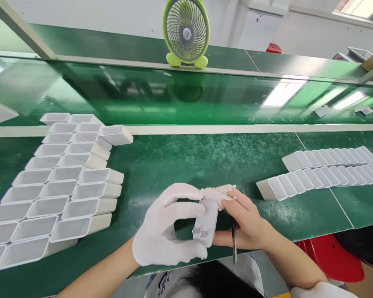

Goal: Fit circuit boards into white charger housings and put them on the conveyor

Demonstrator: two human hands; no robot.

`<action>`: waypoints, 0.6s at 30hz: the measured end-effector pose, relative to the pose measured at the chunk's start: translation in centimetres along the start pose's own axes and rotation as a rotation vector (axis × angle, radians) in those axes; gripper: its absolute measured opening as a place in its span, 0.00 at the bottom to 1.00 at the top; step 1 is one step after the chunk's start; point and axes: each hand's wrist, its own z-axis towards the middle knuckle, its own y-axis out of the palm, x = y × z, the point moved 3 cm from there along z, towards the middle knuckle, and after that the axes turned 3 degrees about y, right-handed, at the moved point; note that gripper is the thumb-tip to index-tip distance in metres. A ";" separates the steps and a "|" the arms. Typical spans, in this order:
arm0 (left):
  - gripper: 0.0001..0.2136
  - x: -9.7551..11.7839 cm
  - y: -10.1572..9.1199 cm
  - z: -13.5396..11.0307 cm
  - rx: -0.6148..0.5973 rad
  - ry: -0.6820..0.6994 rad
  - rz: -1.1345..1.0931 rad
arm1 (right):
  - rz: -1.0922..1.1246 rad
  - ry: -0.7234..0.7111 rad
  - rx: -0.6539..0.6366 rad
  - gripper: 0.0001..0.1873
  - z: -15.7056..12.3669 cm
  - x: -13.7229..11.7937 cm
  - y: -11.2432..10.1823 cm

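Note:
A small white plug adapter [209,221] with two metal prongs is held between my hands above the front of the green bench. My left hand [169,229], in a white glove, curls in a C shape with its fingertips and thumb against the adapter's left side. On the other side, my right hand [244,221] grips the adapter; white coverings wrap some of its fingertips. A thin, dark metal blade-like tool [234,242] also sticks out below the right fingers toward me. Its upper end is hidden in the hand.
Rows of open white plastic housings [51,188] cover the bench's left side. Two lines of white pieces [317,178] lie at the right. A green fan [187,33] stands on the back shelf. A red stool [335,258] is at lower right, beside part of another person.

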 end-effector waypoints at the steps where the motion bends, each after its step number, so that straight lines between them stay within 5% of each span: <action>1: 0.16 -0.1 0.0 -0.2 0.011 -0.038 -0.002 | 0.023 -0.001 0.003 0.14 0.0 0.0 0.0; 5: 0.15 -0.3 -0.1 -0.5 0.040 -0.121 -0.002 | 0.097 -0.003 0.001 0.22 0.1 -0.1 0.1; 18: 0.17 0.1 -0.3 -0.4 0.020 -0.155 -0.002 | 0.283 0.052 -0.044 0.24 0.8 -0.1 0.3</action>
